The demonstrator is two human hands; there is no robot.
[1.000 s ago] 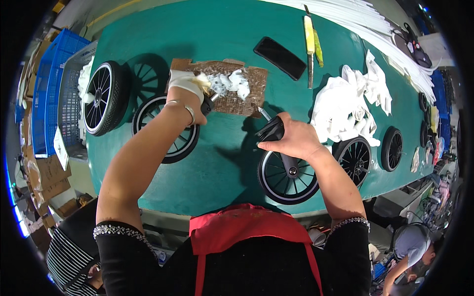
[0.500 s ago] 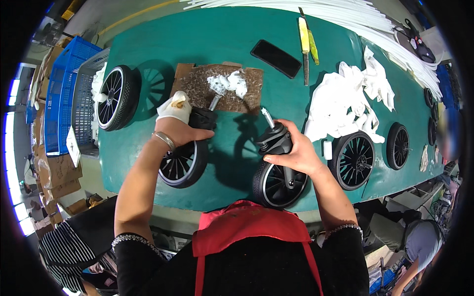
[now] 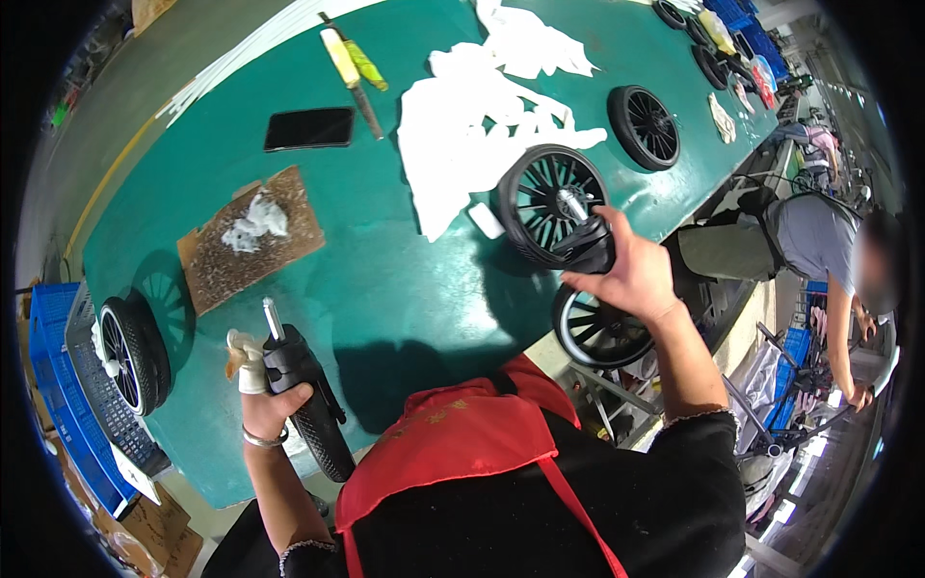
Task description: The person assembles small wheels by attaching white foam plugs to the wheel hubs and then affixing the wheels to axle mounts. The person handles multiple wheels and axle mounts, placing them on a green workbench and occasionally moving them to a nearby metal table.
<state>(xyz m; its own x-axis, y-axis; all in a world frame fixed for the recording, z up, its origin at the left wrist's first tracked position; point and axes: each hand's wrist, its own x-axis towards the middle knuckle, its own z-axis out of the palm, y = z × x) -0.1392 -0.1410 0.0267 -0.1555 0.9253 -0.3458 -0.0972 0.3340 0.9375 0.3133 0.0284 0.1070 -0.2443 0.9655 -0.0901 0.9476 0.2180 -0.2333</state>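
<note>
My left hand [image 3: 262, 405], partly covered in stained white cloth, is closed around the black fork of a caster wheel [image 3: 326, 438]. A bare metal stem points up from that fork, and the tyre hangs at the table's front edge. My right hand [image 3: 638, 275] grips a second caster wheel [image 3: 568, 323] by its black fork. Its stem tilts up in front of a spoked wheel [image 3: 525, 207] on the table, and its own wheel hangs past the edge. White grease [image 3: 256, 223] lies on a worn brown board [image 3: 299, 197], apart from both hands.
Another wheel [image 3: 145, 361] stands at the left by a grey crate [image 3: 92, 385] and a blue crate [image 3: 60, 366]. White cloths [image 3: 448, 135], a phone [image 3: 308, 129], a yellow-handled knife [image 3: 339, 58] and one more wheel [image 3: 644, 127] lie on the green table. A person [image 3: 814, 236] works at the right.
The view has swung to the right. My right hand has carried its caster wheel right, and my left hand has drawn its caster wheel away from the greased board toward me.
</note>
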